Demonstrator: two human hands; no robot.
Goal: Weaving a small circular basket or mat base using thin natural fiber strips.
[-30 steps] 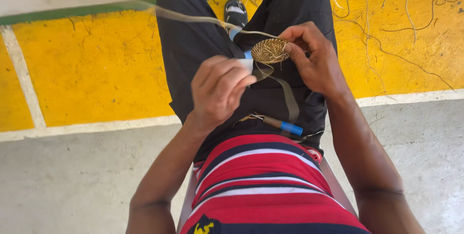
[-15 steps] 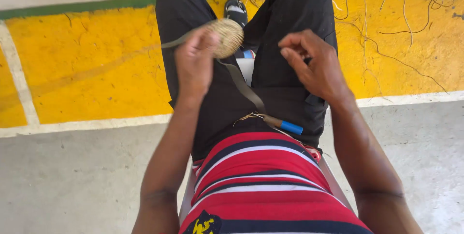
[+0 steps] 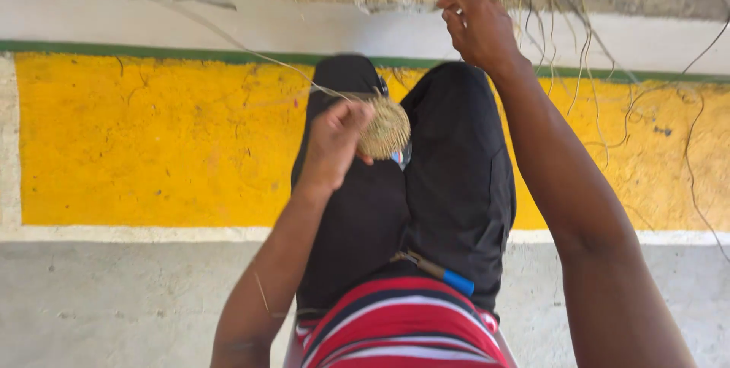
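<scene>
The left hand (image 3: pixel 334 144) is holding a small round woven disc (image 3: pixel 385 129) above the lap, between the knees, with the fingers curled and pinching its near rim. A thin straw strand (image 3: pixel 251 52) is running from the disc up and to the left, looking taut. The right hand (image 3: pixel 477 26) is reaching high toward the loose dry fibres (image 3: pixel 578 56) lying at the far right part of the floor; its fingers are bunched together, seemingly pinching a single fibre, though the fibre itself is too thin to make out.

The disc is looking tightly coiled, pale tan, with a rough, bristly surface. The fibres are looking stiff, wiry and brittle. The floor's yellow painted band (image 3: pixel 152 140) is cracked and scuffed, bordered by grey concrete.

In my judgement, the strand could snap or slip loose if it is pulled too hard, since dry straw is fragile. The coil could also loosen if the left pinch slackens. A blue-handled tool (image 3: pixel 445 274) is resting on the lap near the striped shirt (image 3: pixel 395 326) and could slide off.
</scene>
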